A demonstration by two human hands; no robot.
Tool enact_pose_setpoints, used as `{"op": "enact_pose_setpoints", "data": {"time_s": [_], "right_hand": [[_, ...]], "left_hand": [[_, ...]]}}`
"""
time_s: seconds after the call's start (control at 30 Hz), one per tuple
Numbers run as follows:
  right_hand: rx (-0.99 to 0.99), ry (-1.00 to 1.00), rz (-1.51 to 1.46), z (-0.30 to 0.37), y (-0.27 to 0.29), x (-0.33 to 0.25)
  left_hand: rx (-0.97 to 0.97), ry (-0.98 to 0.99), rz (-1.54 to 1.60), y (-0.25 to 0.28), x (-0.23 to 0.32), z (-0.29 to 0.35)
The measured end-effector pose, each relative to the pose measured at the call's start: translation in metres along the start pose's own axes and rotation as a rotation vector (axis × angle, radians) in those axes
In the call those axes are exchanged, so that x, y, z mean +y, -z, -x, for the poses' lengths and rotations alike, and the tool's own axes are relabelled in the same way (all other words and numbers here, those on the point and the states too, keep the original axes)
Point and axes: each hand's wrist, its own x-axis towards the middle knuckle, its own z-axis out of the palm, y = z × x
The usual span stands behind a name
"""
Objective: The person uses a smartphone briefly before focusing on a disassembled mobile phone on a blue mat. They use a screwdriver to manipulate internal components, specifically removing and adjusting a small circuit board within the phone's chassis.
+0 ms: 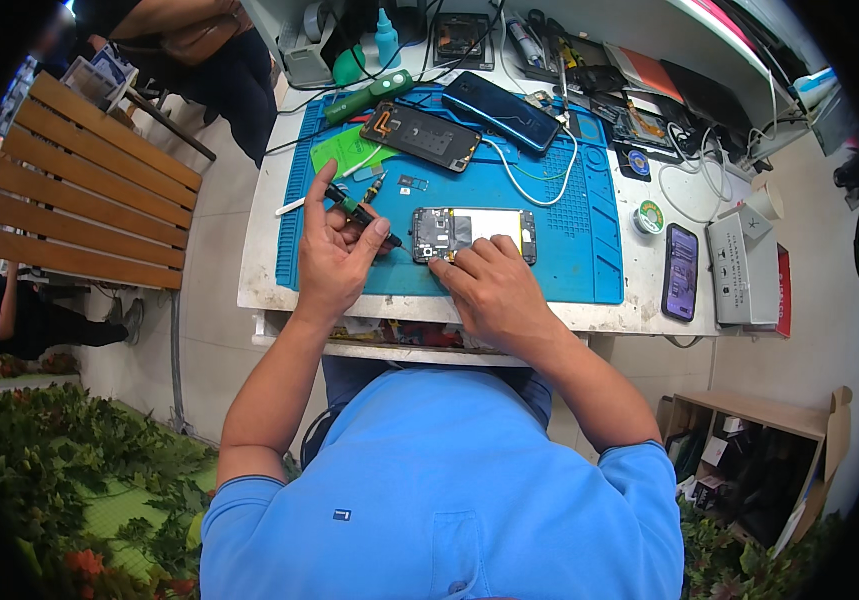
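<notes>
My left hand grips a dark green and black screwdriver, its tip pointing down to the right beside an opened phone. That phone lies flat on a blue work mat, its circuit board and silvery battery showing. Over its lower edge bends my right hand, with curled fingers pressed at the phone's near side; whether a small part sits under the fingertips is hidden. Near my left fingers lie a second small screwdriver and a small card tray.
Farther back rest a detached black phone cover, a dark blue phone, a green handheld tool and a green sheet. At right are a solder spool, a lit phone and a white box. A white cable loops over the mat.
</notes>
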Motion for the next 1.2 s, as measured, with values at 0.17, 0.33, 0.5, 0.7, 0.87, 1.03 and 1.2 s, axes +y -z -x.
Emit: {"op": "enact_pose_setpoints", "data": {"time_s": [0.17, 0.33, 0.5, 0.7, 0.87, 1.03, 1.2], "right_hand": [[-0.002, -0.006, 0.018, 0.002, -0.003, 0.0], [-0.01, -0.01, 0.029, 0.002, -0.002, -0.002], [0.005, -0.017, 0.008, 0.002, -0.001, -0.004], [0.003, -0.033, 0.009, 0.001, 0.0, -0.008], [-0.094, -0.082, 0.022, 0.0, 0.001, -0.012], [-0.205, -0.137, 0.038, -0.002, 0.007, -0.018], [-0.247, -0.178, 0.049, 0.0, 0.007, -0.022]], "left_hand": [[0.008, 0.008, -0.012, -0.001, 0.004, 0.0], [0.019, -0.002, -0.012, -0.002, 0.003, -0.001], [0.018, -0.06, -0.059, -0.002, 0.0, 0.0], [-0.074, -0.367, -0.397, 0.0, 0.004, 0.01], [-0.405, -0.7, -0.536, 0.007, 0.027, -0.012], [-0.748, -0.507, -0.812, 0.006, 0.098, -0.048], [-0.874, -0.424, -1.199, -0.012, 0.128, -0.064]]}}
